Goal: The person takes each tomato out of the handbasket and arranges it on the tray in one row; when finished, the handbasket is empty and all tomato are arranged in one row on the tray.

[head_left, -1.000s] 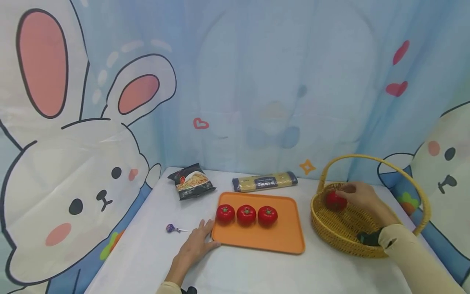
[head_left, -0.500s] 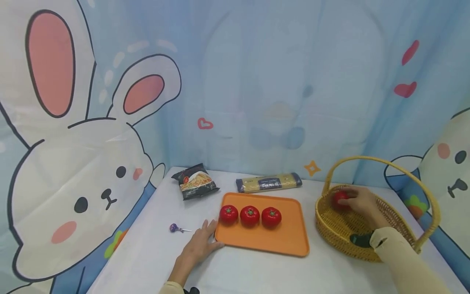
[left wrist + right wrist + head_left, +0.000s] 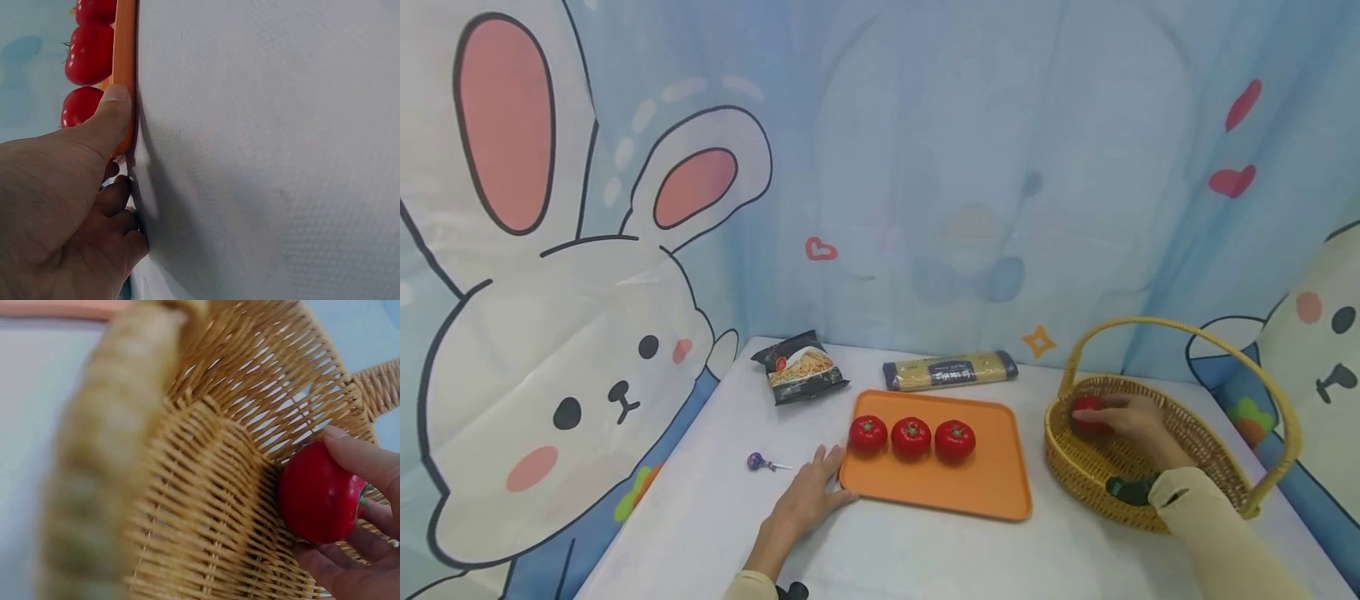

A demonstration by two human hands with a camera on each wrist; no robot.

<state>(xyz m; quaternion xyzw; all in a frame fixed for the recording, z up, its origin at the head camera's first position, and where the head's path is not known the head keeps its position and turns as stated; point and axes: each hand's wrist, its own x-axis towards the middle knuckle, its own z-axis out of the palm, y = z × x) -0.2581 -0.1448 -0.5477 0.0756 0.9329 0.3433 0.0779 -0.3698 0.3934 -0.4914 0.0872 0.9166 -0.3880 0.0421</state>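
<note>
My right hand point(image 3: 1133, 421) reaches into a yellow wicker basket point(image 3: 1078, 487). Its thumb and fingers hold a red tomato point(image 3: 315, 494) low against the basket's woven wall. In the head view the fingers partly cover this tomato. Resting at the near left corner of an orange tray point(image 3: 940, 493) is my left hand point(image 3: 805, 497), fingers fairly straight and spread. The left wrist view has its thumb point(image 3: 111, 119) against the tray's rim. Three tomatoes stand in a row on the tray: left point(image 3: 867, 435), middle point(image 3: 911, 438) and right point(image 3: 955, 441).
Behind the tray lies a long pack of spaghetti point(image 3: 951, 372). A black noodle packet point(image 3: 801, 368) sits at the back left, and a lollipop point(image 3: 760, 462) lies left of my left hand. The basket's tall handle point(image 3: 1187, 333) arches above its opening. A printed curtain point(image 3: 925, 167) hangs behind the table.
My right hand stays in the basket with the tomato, its fingers shifting slightly over it. The left hand keeps its place at the tray. The whole head view has shifted slightly.
</note>
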